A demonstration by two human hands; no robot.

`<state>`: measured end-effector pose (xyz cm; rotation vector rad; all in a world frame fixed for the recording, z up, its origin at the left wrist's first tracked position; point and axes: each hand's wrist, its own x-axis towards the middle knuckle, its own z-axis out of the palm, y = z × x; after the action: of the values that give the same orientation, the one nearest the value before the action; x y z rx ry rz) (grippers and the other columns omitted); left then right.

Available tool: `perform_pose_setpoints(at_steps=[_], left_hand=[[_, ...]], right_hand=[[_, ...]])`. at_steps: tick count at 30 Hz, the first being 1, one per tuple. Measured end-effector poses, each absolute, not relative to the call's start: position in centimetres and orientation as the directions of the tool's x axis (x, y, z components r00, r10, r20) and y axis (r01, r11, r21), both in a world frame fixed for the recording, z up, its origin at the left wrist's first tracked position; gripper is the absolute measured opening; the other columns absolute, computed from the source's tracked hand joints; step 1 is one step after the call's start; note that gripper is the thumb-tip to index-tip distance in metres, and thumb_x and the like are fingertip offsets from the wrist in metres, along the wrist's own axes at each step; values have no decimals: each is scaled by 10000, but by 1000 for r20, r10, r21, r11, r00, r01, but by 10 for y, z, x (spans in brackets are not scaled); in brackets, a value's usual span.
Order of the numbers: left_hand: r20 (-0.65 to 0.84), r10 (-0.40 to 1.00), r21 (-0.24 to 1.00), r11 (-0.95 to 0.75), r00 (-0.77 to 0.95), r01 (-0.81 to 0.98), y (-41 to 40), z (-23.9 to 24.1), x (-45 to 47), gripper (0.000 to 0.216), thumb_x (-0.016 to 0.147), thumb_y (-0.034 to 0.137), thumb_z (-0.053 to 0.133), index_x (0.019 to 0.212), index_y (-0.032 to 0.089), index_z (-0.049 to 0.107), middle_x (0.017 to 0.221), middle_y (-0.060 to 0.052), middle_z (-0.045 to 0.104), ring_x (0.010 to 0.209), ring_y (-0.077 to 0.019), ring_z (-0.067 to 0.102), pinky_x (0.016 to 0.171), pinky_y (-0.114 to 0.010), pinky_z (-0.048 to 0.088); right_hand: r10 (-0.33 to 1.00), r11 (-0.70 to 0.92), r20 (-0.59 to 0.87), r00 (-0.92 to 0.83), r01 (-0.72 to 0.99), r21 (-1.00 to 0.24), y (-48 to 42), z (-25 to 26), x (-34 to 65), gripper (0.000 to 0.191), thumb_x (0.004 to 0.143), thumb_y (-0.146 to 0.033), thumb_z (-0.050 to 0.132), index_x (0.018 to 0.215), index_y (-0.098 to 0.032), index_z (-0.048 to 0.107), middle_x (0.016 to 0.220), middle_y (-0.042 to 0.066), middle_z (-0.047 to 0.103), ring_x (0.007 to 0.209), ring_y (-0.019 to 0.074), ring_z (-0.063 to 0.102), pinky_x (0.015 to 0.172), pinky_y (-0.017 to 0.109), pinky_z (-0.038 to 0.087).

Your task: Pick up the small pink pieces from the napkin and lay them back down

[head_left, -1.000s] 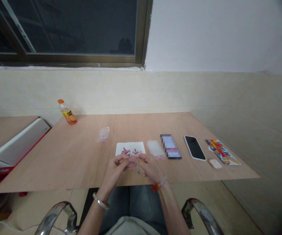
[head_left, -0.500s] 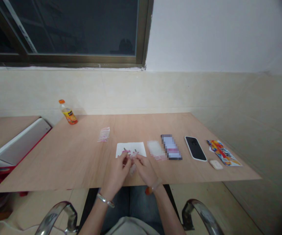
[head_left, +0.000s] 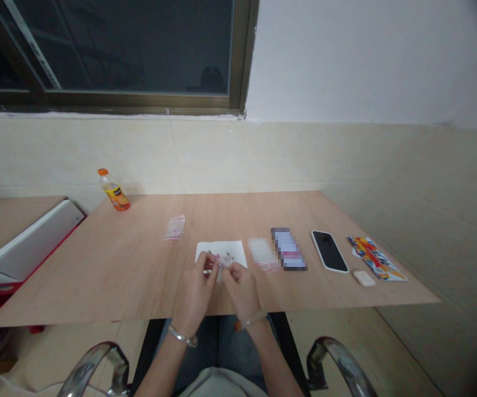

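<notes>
Close to the table's front edge, my left hand (head_left: 197,288) and my right hand (head_left: 241,289) face each other over the near part of a white sheet of paper (head_left: 235,247). Thumb and fingers of each are pinched, and the fingertips nearly meet. Whatever they hold is too small to make out; something pale or clear shows between them. Small pink and dark pieces (head_left: 226,257), looking like beads, lie on the paper just beyond my fingertips. My fingers hide part of them.
Right of the paper lie a clear zip bag (head_left: 262,251), a blurred-out phone (head_left: 288,249), a white-edged phone (head_left: 330,251), a white earbud case (head_left: 363,278) and a colourful snack packet (head_left: 376,258). Another small bag (head_left: 175,227) and an orange juice bottle (head_left: 114,191) are farther left.
Both hands have shifted slightly and turned at the wrists, with the fingertips a little farther apart. The clear piece hanging below them no longer shows there. Objects on the table have stayed put.
</notes>
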<state>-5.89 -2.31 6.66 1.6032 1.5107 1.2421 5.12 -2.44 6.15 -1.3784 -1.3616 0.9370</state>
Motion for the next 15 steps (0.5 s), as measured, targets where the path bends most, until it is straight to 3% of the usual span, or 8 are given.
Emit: perform_pose_setpoints(at_steps=[3,7,11,15], left_hand=[[281,959,893,-246,-39,376,-23,63,-57,127,805,243,501,824,202,620,866,-56,679,839,-195,637,754,-310,501],[319,948,873,-295,2,389,-22,61,-55,237,775,133,483,871,205,687,1069,-94,661,1049,-227,579,966,-416,408],[334,943,853,-300,-4,427,-22,63,-55,304,770,149,523,1032,216,660,1162,-100,620,1086,-229,557,982,-428,400],[361,932,844,-335,18,419,-22,62,-57,337,764,177,557,1086,236,638,1188,-80,606,1106,-231,538,995,-419,385]], right_hand=[[987,72,113,115,313,-947,-24,62,52,231,774,-292,446,608,-172,552,541,-14,521,521,131,461,490,233,307],[980,89,150,128,391,-916,-30,66,53,242,795,-306,436,606,-186,526,492,-39,447,470,114,412,467,232,256],[975,81,160,155,423,-902,-36,67,50,224,789,-299,453,598,-195,507,483,-45,434,461,109,400,473,237,251],[969,40,84,230,187,-982,-34,63,51,139,746,-315,502,672,-199,517,583,-28,513,552,127,484,510,230,348]])
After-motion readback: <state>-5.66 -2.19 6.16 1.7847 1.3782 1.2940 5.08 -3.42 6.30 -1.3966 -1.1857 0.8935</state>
